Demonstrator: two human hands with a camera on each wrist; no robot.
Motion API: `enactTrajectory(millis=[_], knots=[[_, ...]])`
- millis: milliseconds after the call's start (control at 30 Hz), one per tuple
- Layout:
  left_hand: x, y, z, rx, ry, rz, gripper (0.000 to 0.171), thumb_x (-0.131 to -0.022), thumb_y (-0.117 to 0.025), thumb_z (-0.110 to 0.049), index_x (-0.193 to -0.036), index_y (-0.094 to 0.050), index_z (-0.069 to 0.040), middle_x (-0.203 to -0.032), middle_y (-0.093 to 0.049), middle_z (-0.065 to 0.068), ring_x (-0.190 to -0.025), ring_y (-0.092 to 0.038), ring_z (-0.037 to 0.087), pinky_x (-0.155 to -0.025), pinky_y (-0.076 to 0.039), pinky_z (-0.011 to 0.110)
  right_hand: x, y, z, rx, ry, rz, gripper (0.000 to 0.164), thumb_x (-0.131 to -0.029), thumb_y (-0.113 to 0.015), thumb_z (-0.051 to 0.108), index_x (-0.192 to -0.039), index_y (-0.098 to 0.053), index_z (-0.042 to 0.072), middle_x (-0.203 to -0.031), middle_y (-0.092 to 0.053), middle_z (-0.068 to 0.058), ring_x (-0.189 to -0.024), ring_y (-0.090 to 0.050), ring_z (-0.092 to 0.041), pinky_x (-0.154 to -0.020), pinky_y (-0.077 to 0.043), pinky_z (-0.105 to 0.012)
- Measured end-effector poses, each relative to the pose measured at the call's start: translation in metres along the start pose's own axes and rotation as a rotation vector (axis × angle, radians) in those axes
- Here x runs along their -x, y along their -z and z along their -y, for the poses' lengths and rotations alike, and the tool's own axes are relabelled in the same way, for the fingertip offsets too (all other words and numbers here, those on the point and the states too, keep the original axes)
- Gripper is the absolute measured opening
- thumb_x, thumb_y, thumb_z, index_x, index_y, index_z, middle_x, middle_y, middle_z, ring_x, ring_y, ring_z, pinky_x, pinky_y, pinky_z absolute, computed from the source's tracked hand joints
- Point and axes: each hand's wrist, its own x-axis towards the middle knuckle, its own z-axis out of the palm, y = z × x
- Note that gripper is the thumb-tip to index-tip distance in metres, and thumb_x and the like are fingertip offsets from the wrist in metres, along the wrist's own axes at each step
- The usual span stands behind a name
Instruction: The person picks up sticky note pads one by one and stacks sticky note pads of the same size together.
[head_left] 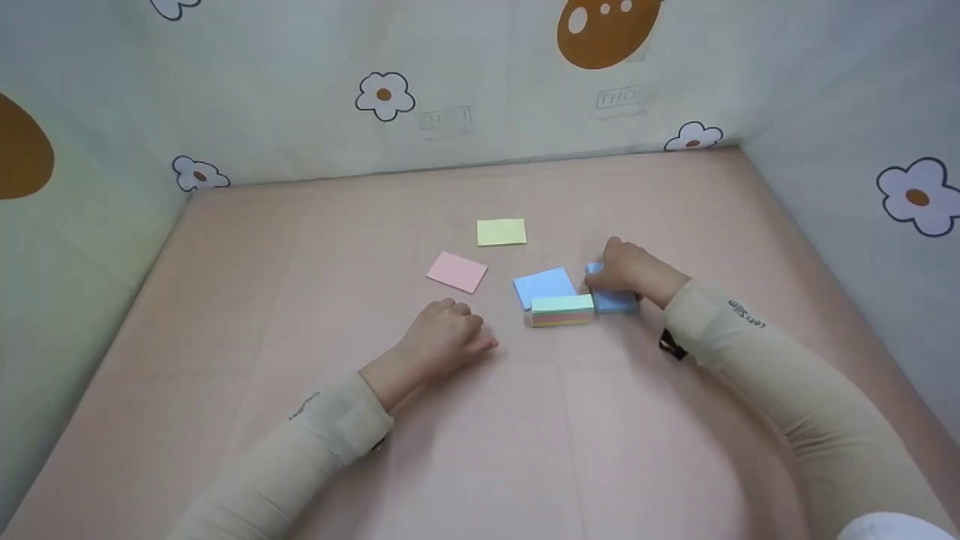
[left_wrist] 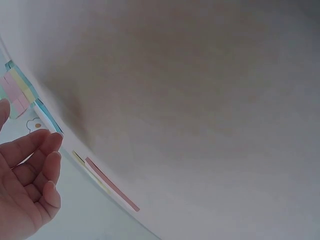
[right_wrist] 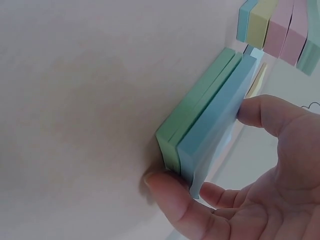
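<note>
Layered stack [right_wrist: 217, 102] could slip apart or knock its neighbour

The right hand [head_left: 630, 270] pinches the layered stack at its edges, on the right side of the group on the tabletop [head_left: 360, 247]. In the right wrist view, a blue pad [right_wrist: 225, 107] lies over green pads [right_wrist: 192, 100], and a pale blue sheet [right_wrist: 204, 167] stands away from the blue pad at one end. Uneven pressure could make these layers slide over one another; a fingertip catching that sheet could crease it or peel it off.

The striped block [head_left: 562, 310] sits just beside, so a sideways swing of the stack could bump it and skew its coloured layers. Whether the two touch, I cannot tell. The block also covers the near edge of a flat blue pad [head_left: 541, 285], which could be dragged if the block shifts.

The left hand [head_left: 446, 337] holds nothing, its fingers loosely curled, near the pink pad [head_left: 457, 271]; a careless reach could brush that. The yellow pad [head_left: 502, 232] lies farther back, before a flower-printed backdrop [head_left: 300, 112].
</note>
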Motion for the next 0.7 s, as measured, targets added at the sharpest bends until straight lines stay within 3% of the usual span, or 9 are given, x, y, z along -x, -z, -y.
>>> enactTrajectory(millis=[300,467,700], knots=[[-0.001,0.005,0.001,-0.034,-0.055,-0.053,0.034,-0.087,-0.058,-0.035,-0.071,-0.064,-0.006,-0.068,-0.058,0.006,-0.066,-0.05,0.023,-0.063,-0.041,0.034,0.005,0.006,-0.002,0.012,-0.007,-0.004,0.078,-0.083,-0.058,0.045,-0.125,-0.026,-0.013,-0.105,-0.047,-0.028,-0.058,-0.054,-0.024,-0.051,-0.048,-0.032],[-0.007,0.013,-0.002,-0.049,-0.044,-0.021,0.035,-0.088,-0.057,-0.036,-0.083,-0.068,-0.004,-0.076,-0.065,0.007,-0.073,-0.055,0.023,-0.068,-0.044,0.035,0.012,0.011,-0.008,0.016,-0.018,-0.016,0.079,-0.084,-0.059,0.043,-0.127,-0.025,-0.012,-0.098,-0.046,-0.024,-0.059,-0.052,-0.022,-0.052,-0.046,-0.03],[-0.01,0.015,-0.005,-0.043,-0.026,0.012,0.036,-0.089,-0.057,-0.036,-0.088,-0.069,-0.003,-0.081,-0.066,0.009,-0.076,-0.056,0.023,-0.071,-0.045,0.037,0.02,0.007,-0.007,0.019,-0.009,0.025,0.099,-0.083,-0.061,0.04,-0.141,0.003,-0.008,-0.109,-0.046,-0.031,-0.054,-0.051,-0.018,-0.049,-0.046,-0.027]])
